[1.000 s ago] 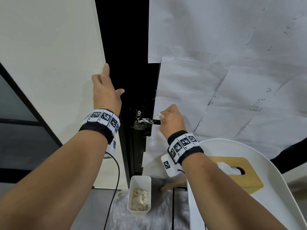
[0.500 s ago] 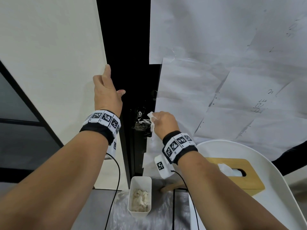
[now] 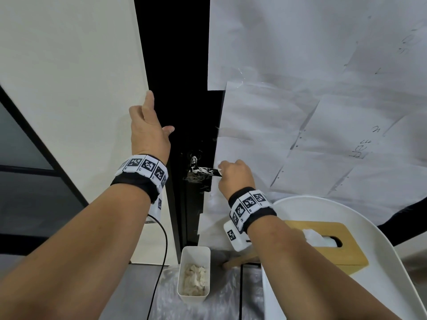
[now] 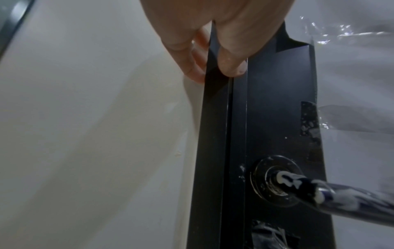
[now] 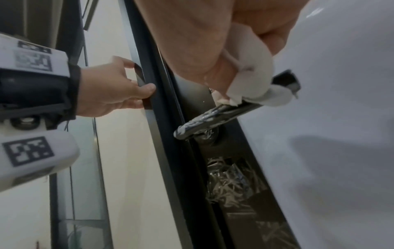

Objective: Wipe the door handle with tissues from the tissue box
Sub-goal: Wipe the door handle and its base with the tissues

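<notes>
The door handle [image 3: 204, 171] is a dark metal lever smeared with white, fixed to the black door stile; it also shows in the left wrist view as the handle [image 4: 345, 200]. My right hand [image 3: 233, 179] grips a crumpled white tissue [image 5: 249, 80] wrapped over the outer end of the handle [image 5: 215, 116]. A corner of the tissue [image 3: 219, 163] pokes out above my knuckles. My left hand [image 3: 147, 130] is higher up and pinches the black frame edge [image 4: 215, 118], thumb in front, fingers behind. The tissue box [image 3: 323, 241] has a wooden lid.
The tissue box sits on a white chair seat [image 3: 381, 262] at the lower right. A white bin [image 3: 194, 276] holding used tissues stands on the floor below the handle. Taped paper sheets [image 3: 300, 112] cover the door. A black cable [image 3: 163, 245] hangs from my left wrist.
My right hand slid the tissue left along the handle toward its base, then back right to the outer end. The left hand has stayed on the frame edge.
</notes>
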Tool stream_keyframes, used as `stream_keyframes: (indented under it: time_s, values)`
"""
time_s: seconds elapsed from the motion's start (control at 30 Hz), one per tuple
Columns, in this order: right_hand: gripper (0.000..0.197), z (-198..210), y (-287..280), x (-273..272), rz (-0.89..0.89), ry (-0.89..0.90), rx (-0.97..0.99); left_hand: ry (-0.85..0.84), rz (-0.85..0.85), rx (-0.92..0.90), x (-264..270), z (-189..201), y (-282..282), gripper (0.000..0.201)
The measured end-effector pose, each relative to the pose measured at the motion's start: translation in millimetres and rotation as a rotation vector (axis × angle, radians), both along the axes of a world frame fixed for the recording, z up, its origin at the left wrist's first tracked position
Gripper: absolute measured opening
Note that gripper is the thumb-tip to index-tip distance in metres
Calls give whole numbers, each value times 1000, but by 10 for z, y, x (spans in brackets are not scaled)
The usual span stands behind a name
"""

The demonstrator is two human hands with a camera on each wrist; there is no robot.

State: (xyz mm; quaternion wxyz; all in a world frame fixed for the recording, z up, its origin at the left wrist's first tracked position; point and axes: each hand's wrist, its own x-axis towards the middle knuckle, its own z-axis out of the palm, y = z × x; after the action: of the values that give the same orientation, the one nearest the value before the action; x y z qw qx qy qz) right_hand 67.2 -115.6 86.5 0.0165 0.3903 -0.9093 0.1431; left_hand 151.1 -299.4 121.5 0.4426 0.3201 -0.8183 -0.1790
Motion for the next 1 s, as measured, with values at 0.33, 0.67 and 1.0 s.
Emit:
stream_keyframes:
  time_s: [0.33,0.67,1.0]
  values:
    - [38,67,-123,-101,-55,-162,-225,-19,4,15,11,19,2,86]
    - [29,30,-79,-114,-31,-339,-259,-16,7,30,2,21,8,85]
    - [22,56,71,-343,-160,-480,-381,-18,17,23,5,22,28,85]
